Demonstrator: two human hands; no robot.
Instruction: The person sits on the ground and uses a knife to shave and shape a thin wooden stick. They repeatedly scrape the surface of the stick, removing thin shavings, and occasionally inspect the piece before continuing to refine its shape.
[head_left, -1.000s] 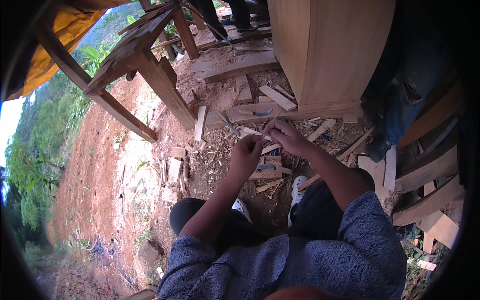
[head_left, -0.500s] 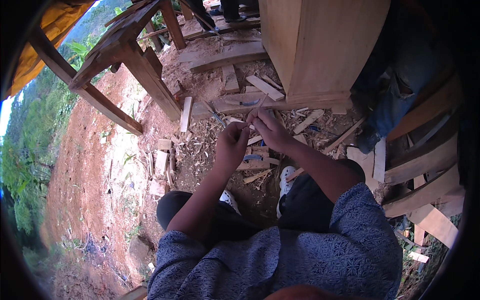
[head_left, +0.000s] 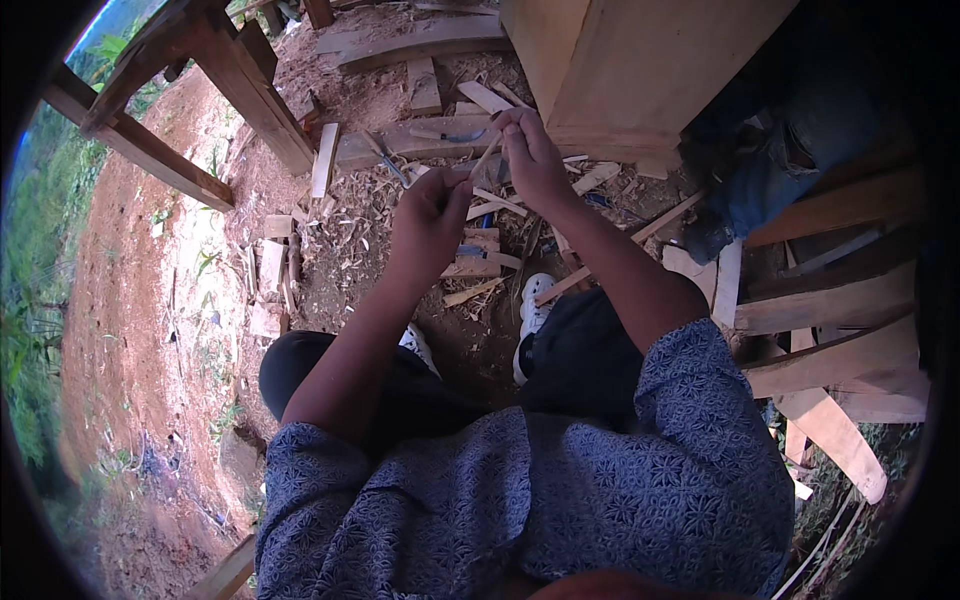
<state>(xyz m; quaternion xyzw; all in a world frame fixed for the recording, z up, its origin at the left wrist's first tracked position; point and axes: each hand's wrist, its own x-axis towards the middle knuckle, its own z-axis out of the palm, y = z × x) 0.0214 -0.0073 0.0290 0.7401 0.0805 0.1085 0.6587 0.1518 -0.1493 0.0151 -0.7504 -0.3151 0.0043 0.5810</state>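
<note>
Facing dirt ground littered with wood shavings before a tall wooden box, I am holding both forearms out ahead; my left grip is pinching the lower end of a thin wooden strip, my right grip its upper end. My fingers are hiding both tips, and shadow is blurring its outline.

- tall box: pale wood, smooth, matt
- thin strip, L of box: wood, matt
- trestle, far L of box: dk wood, rough
- jeans, R of box: worn denim
</note>
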